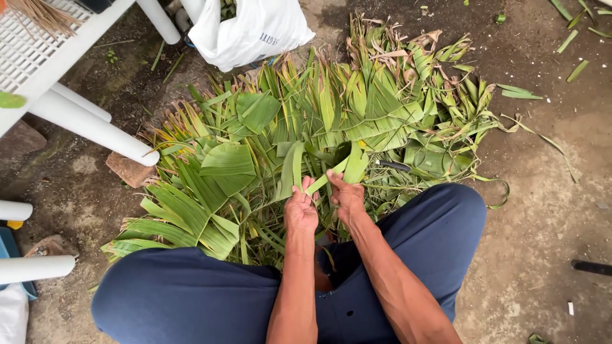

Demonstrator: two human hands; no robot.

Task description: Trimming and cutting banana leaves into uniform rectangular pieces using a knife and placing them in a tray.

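I judge folding underway: my left hand (301,210) and right hand (347,196) both pinch one green leaf strip (322,180) above the leaf pile (319,127); next, maintain tension and crease squarely.

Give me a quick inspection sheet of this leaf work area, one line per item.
Surface: bare dirt ground, damp-looking.
Job's things: green leaf strip held over a pile of folded leaves.
Clutter: white bag, stone, leaf scraps, dark tool among the leaves.
Grippers: left hand and right hand both grip the strip.
Cables: nothing seen.
Surroundings: white plastic furniture legs, the person's dark blue trousers.
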